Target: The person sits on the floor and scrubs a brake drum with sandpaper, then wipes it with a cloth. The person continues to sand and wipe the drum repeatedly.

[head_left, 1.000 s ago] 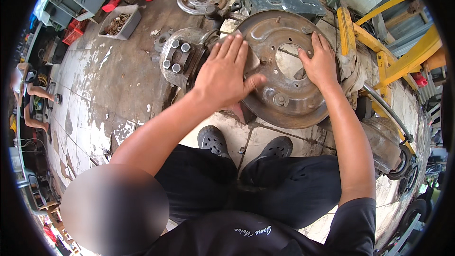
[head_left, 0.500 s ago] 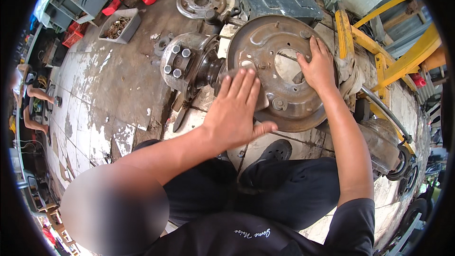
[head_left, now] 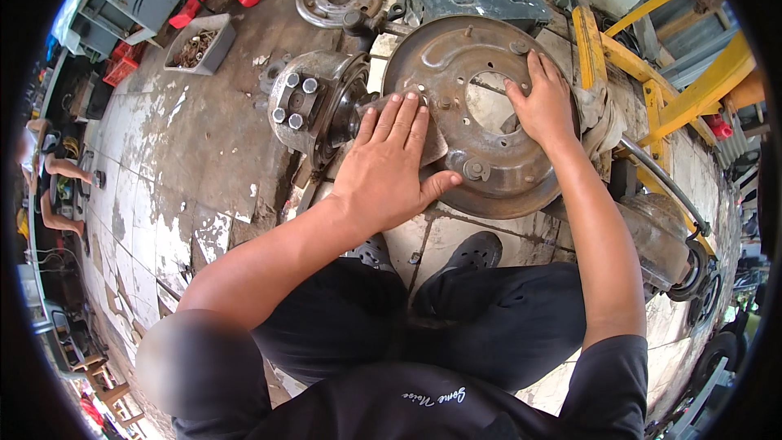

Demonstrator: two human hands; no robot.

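Across the front of the black shirt (head_left: 350, 403), white script lettering (head_left: 436, 398) is displayed. Beyond it, a round, rusty metal plate (head_left: 489, 159) is positioned just right of a bolted hub (head_left: 305, 104). At the plate's left side, a flat brown pad (head_left: 435, 143) is partly covered by the left hand (head_left: 379, 165), its fingers straight, its thumb spread. On the plate's right side, the right hand (head_left: 544, 110) is rested unclenched, its thumb placed by the central opening.
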